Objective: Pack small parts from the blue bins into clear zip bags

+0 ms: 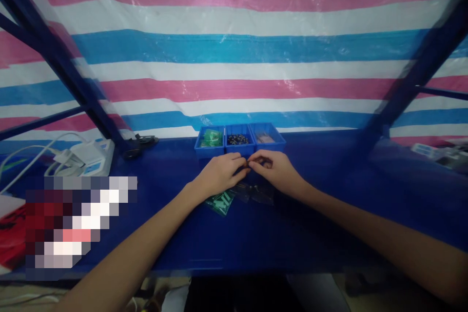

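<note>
My left hand [219, 173] and right hand [276, 169] are meeting fingertip to fingertip over the blue surface [329, 214], each grip pinching narrow on a tiny dark part [249, 164]; it is sitting just before three blue bins [239, 139]; green packets [220, 202] are lying below my left wrist.

Glossy woven plastic tarp [234, 48], smooth blue plastic bins [239, 148], clear glossy bags of green parts [220, 202] on matt blue tabletop [329, 219]

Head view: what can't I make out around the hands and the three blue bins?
- Small piece between left hand and right hand: too small, covered by fingers.
- Right bin contents: blurred.
- Clear bags: contents dark and unclear.
- Lower left: pixelated patch hides what lies there.
</note>
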Demonstrator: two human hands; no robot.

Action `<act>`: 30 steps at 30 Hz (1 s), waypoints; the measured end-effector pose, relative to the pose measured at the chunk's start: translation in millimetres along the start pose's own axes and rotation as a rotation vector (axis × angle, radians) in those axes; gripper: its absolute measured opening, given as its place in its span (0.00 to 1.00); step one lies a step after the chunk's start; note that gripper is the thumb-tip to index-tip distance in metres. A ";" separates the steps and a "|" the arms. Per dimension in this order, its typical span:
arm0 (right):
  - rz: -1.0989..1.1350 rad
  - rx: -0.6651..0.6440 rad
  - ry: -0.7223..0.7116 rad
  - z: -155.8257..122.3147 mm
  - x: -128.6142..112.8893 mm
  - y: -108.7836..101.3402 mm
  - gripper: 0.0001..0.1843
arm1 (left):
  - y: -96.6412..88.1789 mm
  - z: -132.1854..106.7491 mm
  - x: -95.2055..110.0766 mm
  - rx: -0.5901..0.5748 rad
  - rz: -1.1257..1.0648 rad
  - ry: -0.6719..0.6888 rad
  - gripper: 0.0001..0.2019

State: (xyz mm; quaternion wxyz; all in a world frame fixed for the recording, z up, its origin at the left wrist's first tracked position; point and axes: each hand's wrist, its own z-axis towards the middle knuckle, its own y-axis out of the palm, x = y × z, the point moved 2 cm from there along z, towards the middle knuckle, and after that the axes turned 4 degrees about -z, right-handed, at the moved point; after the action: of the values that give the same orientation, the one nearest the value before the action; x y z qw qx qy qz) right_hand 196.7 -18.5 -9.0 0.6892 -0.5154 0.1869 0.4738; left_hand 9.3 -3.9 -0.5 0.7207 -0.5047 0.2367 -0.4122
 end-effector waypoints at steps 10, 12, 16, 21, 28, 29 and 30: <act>0.082 -0.021 -0.009 -0.6 2.1 2.1 0.08 | -1.1 -1.0 1.4 0.023 -0.006 0.010 0.14; 0.076 -0.028 -0.004 -0.4 2.6 2.1 0.08 | -1.3 -1.2 1.2 0.041 -0.003 0.003 0.16; 0.007 -0.041 -0.001 0.1 3.9 2.3 0.07 | -2.4 -1.5 0.6 0.067 -0.037 -0.032 0.14; -0.043 -0.076 -0.019 -1.8 0.6 3.1 0.05 | -5.2 -1.7 2.6 0.076 -0.107 -0.065 0.12; -0.037 -0.093 0.004 -3.2 -3.0 3.2 0.08 | -9.5 -1.3 3.0 0.161 -0.212 -0.029 0.08; -0.018 -0.092 0.016 -3.1 -2.1 3.2 0.08 | -9.0 -1.1 2.4 0.159 -0.229 -0.017 0.08; -0.003 -0.090 0.023 -2.8 -1.2 3.2 0.09 | -8.3 -1.0 1.6 0.156 -0.246 -0.011 0.08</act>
State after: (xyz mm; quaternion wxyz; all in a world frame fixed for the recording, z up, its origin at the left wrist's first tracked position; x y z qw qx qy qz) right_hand 194.1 -21.4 -10.9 0.6638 -0.5518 0.1724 0.4746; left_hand 6.5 -7.1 6.8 0.7029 -0.4746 0.1363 -0.5120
